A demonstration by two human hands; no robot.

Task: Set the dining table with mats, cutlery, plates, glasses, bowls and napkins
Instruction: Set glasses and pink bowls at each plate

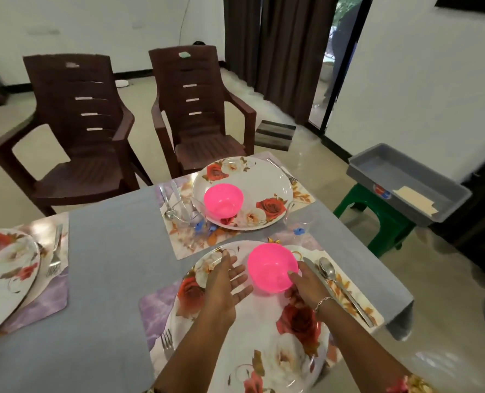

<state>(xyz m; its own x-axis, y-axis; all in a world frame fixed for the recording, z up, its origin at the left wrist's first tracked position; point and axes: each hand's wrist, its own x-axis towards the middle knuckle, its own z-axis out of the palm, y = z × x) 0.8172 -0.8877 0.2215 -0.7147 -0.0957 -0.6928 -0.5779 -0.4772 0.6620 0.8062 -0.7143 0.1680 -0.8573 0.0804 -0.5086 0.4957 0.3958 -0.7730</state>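
**Pink bowl set on the near plate, both hands beside it**

The near bowl (272, 268) sits on the far half of the near plate (252, 350), which rests on a flowered mat (156, 307). The left hand (227, 282) is released, with its fingers straight and spread and its palm turned toward the bowl's left side, just short of it. The right hand (306, 285) lies against the bowl's right wall, a fingertip at the rim. Whether it is grasping the bowl or only touching it cannot be told.

Beyond, the far plate (267, 177) carries a second pink bowl (223, 201), placed left of the plate's centre. A clear glass (181, 211) stands on that mat just left of the plate. Another glass (299, 219) stands between the two plates toward the right.

Off the table, a grey bin (391, 163) rests on a green stool (377, 222) and holds pale folded napkins (417, 198) at its near end.

A spoon (327, 269) and a knife (346, 299) lie right of the near plate, close to the table's right edge. A fork (166, 340) lies on its left. A broad strip of bare grey cloth (113, 251) runs between these settings and a third plate (3, 273) at the left edge. A band of floor separates the table's right edge from the stool.
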